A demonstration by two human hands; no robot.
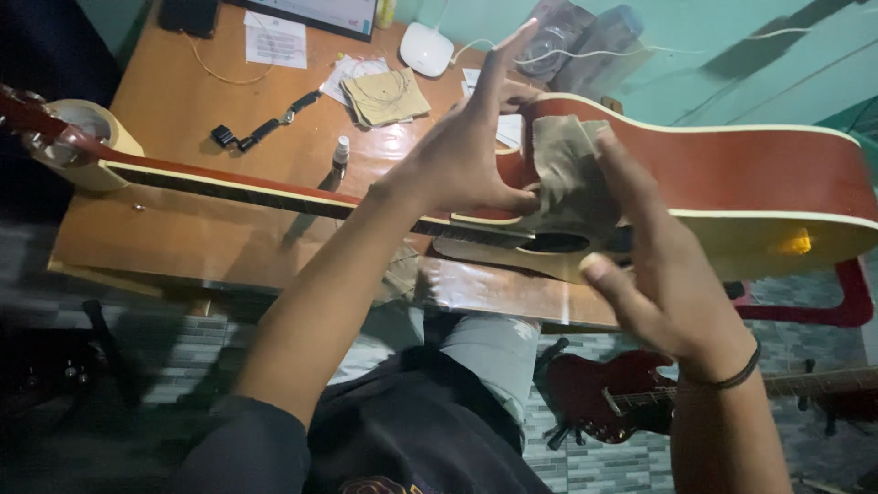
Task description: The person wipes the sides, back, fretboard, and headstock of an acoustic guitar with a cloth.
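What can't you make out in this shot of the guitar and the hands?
Head view only:
- Acoustic guitar: headstock cut off by the left edge; sound hole partly hidden by the cloth and right hand.
- Left hand: hides how its fingers grip the cloth.
- Electric guitar on the floor: dark, partly behind the right forearm.
- Papers on the table: too small to read.
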